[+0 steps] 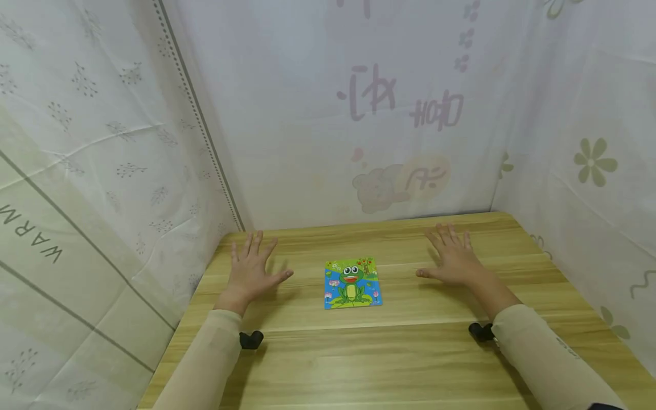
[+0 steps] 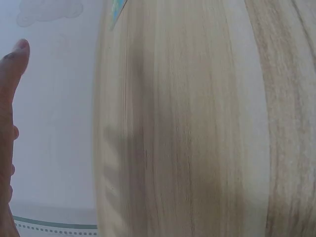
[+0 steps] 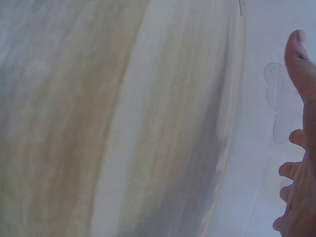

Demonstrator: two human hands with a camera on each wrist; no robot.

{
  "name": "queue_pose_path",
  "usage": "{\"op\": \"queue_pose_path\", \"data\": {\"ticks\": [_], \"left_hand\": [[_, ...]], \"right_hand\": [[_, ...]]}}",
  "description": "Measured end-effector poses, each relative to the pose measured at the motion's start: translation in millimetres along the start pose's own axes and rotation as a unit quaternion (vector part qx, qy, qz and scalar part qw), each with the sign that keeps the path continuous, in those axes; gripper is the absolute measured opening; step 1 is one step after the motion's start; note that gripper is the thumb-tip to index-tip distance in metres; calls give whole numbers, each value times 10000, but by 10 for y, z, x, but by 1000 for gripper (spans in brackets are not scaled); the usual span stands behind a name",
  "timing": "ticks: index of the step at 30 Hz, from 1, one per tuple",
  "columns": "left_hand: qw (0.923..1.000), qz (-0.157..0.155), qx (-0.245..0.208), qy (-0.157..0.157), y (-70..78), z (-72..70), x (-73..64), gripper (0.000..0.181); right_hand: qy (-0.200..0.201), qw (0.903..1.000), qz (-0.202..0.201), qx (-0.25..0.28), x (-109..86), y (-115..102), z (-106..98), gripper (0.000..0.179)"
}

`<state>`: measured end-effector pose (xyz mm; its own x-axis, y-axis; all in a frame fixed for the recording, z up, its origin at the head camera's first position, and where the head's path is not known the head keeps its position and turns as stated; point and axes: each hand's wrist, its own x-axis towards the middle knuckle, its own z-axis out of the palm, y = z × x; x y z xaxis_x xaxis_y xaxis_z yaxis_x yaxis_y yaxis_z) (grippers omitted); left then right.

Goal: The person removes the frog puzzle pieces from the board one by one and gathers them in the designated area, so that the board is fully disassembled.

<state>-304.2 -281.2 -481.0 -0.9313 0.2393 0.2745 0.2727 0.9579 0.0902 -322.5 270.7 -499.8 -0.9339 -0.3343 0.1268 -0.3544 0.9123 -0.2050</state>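
Note:
A square picture card with a green cartoon frog [image 1: 352, 285] lies flat in the middle of the wooden table. To its left is my left hand [image 1: 249, 275], fingers spread and thumb pointing toward the card, holding nothing. On the other side my right hand [image 1: 451, 262] is spread in the same way, its thumb also toward the card and its palm bare. Both hands are apart from the card. In the left wrist view a corner of the card [image 2: 117, 11] shows at the top, with part of the left hand [image 2: 7, 148] at the edge. The right wrist view shows the right hand [image 3: 303, 148] at its edge.
The wooden table [image 1: 328, 359] has a pale grain and ends at a back edge against a hanging white printed curtain [image 1: 307, 142]. More curtains hang at left [image 1: 102, 171] and right [image 1: 589, 114]. A black wrist mount [image 1: 251, 340] shows beside the left sleeve, another [image 1: 480, 332] beside the right.

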Motion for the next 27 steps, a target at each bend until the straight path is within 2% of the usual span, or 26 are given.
{"op": "queue_pose_path", "data": {"ticks": [5,9,19,27], "left_hand": [[9999,0,-118,26,10,8,1,108],[10000,-22,-25,47,21,6,3,108],[9999,-52,-108,50,64,55,10,107],[9985,27,-550,40,184,109,16,101]], "right_hand": [[-50,9999,-28,147,3,-45,-25,119],[-81,9998,-21,161,22,-78,-29,120],[80,9996,-18,280,116,-223,46,115],[223,9978,-217,587,207,-392,61,105]]}}
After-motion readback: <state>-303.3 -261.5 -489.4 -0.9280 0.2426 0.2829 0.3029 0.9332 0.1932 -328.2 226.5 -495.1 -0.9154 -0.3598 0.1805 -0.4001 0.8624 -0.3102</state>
